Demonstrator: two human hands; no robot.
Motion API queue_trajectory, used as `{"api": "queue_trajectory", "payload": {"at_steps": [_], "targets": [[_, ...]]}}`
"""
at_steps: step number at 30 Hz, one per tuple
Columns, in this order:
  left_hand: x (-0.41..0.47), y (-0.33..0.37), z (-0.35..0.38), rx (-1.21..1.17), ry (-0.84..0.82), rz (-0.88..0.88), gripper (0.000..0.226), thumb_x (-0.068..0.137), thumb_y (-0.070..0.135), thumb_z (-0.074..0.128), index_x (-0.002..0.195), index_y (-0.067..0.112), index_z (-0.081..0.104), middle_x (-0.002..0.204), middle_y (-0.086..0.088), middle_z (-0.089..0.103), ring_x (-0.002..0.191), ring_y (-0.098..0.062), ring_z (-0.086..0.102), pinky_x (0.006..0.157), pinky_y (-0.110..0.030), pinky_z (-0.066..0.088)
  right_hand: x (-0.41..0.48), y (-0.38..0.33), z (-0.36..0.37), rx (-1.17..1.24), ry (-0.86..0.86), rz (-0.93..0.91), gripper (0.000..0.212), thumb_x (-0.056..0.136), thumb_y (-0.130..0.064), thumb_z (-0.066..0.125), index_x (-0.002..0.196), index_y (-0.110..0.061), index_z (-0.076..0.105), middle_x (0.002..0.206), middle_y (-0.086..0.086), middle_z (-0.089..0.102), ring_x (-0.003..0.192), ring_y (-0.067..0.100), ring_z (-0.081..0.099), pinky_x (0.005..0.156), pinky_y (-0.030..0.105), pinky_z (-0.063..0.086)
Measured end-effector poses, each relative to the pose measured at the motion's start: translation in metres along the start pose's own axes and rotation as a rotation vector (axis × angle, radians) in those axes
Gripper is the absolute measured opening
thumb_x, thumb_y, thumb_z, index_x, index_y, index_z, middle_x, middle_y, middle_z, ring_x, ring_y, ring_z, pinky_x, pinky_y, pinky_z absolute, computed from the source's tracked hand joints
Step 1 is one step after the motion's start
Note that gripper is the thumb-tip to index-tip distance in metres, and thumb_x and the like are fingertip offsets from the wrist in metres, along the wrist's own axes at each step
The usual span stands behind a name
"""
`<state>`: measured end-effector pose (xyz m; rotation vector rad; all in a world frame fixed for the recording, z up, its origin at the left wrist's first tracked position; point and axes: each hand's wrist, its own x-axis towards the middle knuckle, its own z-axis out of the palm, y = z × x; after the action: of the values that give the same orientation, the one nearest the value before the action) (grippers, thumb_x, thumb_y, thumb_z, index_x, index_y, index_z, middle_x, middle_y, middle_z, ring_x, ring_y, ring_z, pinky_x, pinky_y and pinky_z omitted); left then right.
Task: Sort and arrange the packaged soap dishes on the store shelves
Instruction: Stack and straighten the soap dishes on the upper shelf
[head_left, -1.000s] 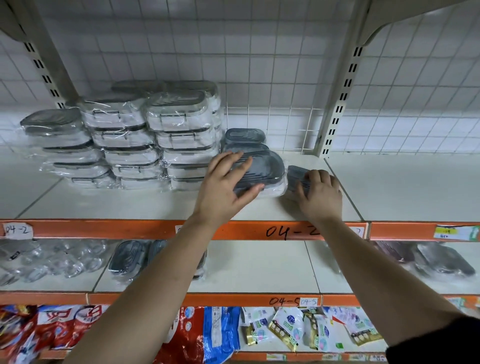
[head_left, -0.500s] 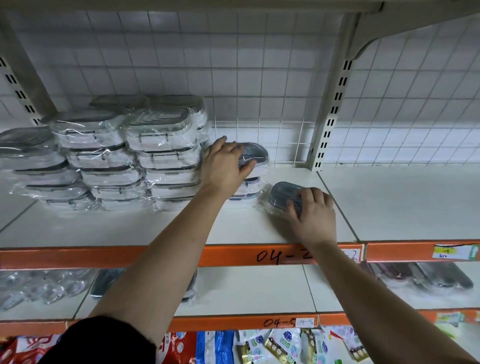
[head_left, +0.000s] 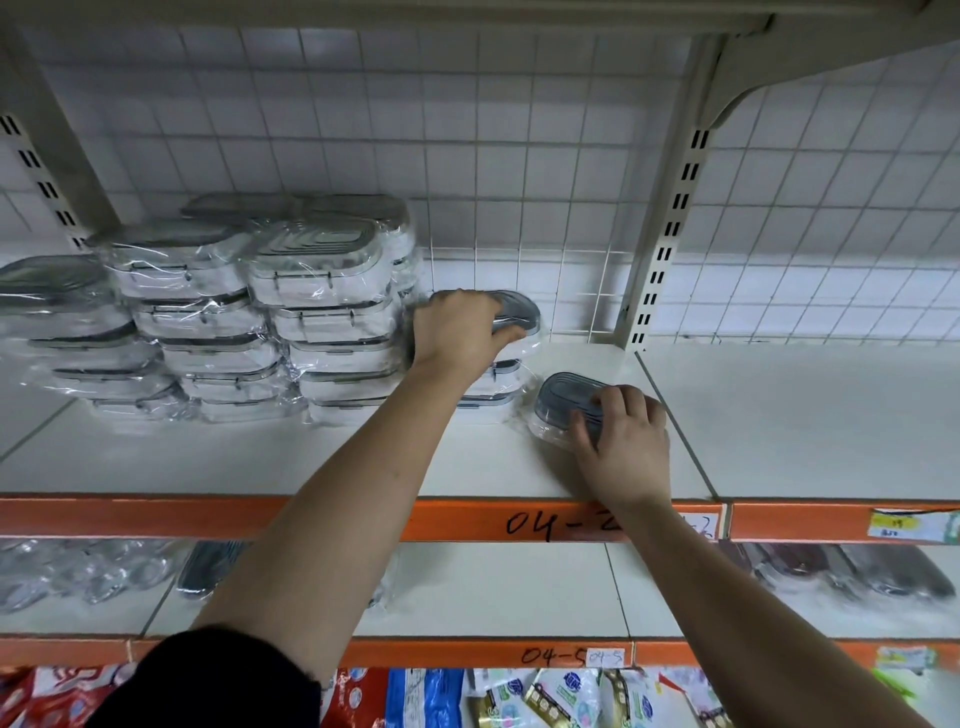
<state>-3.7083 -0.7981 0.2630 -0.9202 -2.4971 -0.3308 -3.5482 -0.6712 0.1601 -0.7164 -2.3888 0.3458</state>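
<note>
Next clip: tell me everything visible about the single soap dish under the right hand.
The soap dish is an oval box, grey ribbed lid over a pale base, sealed in clear crinkly wrap. It lies flat on the white shelf, apart from the short stack to its left. The right hand grips its near right end, fingers curled over the lid.

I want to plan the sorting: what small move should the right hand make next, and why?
Probably lift the lone dish onto the short stack. The right hand grips it just beside that stack, which the left hand holds at the top.
</note>
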Motion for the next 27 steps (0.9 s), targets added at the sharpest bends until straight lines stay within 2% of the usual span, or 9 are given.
{"api": "queue_trajectory", "payload": {"at_steps": [3,6,9,13,17,20,22,27], "targets": [[-0.002,-0.001,0.004,-0.081,0.064,0.052,0.038,0.094,0.054,0.053,0.118,0.029,0.069,0.116,0.001,0.069,0.11,-0.025,0.061,0.078,-0.033,0.048,0.0,0.0,0.001,0.01,0.005,-0.002,0.054,0.087,-0.051,0.033,0.105,-0.009,0.059,0.11,0.013,0.06,0.106,0.042,0.05,0.08,0.048,0.048],[0.003,-0.005,0.011,-0.231,0.138,0.092,0.036,0.092,0.042,0.062,0.115,0.017,0.073,0.12,-0.002,0.07,0.119,-0.025,0.058,0.091,-0.037,0.05,0.0,0.001,0.002,0.018,0.013,-0.005,0.051,0.087,-0.051,0.034,0.104,-0.01,0.059,0.109,0.012,0.06,0.106,0.041,0.05,0.08,0.048,0.049],[0.018,-0.009,0.022,-0.353,0.208,0.053,0.04,0.085,0.038,0.065,0.11,0.008,0.075,0.115,-0.01,0.072,0.115,-0.031,0.062,0.099,-0.04,0.048,0.0,0.002,0.004,0.029,0.031,-0.008,0.048,0.087,-0.049,0.036,0.103,-0.01,0.059,0.108,0.011,0.06,0.104,0.04,0.05,0.078,0.048,0.05],[0.038,-0.013,0.036,-0.427,0.113,0.032,0.038,0.086,0.03,0.071,0.112,0.003,0.073,0.117,-0.015,0.07,0.117,-0.031,0.061,0.102,-0.039,0.046,0.0,0.004,0.006,0.031,0.052,-0.016,0.047,0.088,-0.048,0.038,0.102,-0.01,0.06,0.106,0.011,0.061,0.102,0.04,0.051,0.077,0.047,0.05],[0.052,-0.017,0.043,-0.351,0.06,0.026,0.037,0.09,0.03,0.068,0.12,0.008,0.07,0.122,-0.012,0.069,0.119,-0.03,0.058,0.108,-0.037,0.036,0.002,0.006,0.007,0.025,0.039,-0.025,0.047,0.088,-0.049,0.038,0.104,-0.011,0.06,0.108,0.01,0.06,0.105,0.037,0.05,0.081,0.046,0.049],[0.06,-0.019,0.041,-0.177,0.027,-0.046,0.034,0.093,0.036,0.063,0.121,0.018,0.068,0.116,-0.01,0.07,0.109,-0.03,0.06,0.097,-0.036,0.04,0.002,0.006,0.007,0.042,0.029,-0.016,0.047,0.086,-0.049,0.038,0.105,-0.011,0.06,0.109,0.009,0.059,0.106,0.038,0.049,0.083,0.046,0.047],[0.063,-0.021,0.04,-0.129,-0.014,-0.063,0.033,0.095,0.034,0.063,0.123,0.016,0.066,0.116,-0.011,0.069,0.109,-0.03,0.06,0.087,-0.034,0.045,0.001,0.006,0.006,0.05,0.034,-0.013,0.048,0.086,-0.049,0.038,0.105,-0.011,0.06,0.108,0.009,0.059,0.105,0.038,0.049,0.082,0.047,0.048],[0.065,-0.023,0.041,-0.119,-0.044,-0.043,0.035,0.095,0.029,0.062,0.126,0.013,0.063,0.12,-0.013,0.066,0.112,-0.032,0.059,0.088,-0.036,0.046,0.002,0.006,0.006,0.053,0.025,-0.01,0.049,0.086,-0.05,0.038,0.106,-0.012,0.06,0.11,0.009,0.059,0.106,0.037,0.048,0.083,0.047,0.047]]}}
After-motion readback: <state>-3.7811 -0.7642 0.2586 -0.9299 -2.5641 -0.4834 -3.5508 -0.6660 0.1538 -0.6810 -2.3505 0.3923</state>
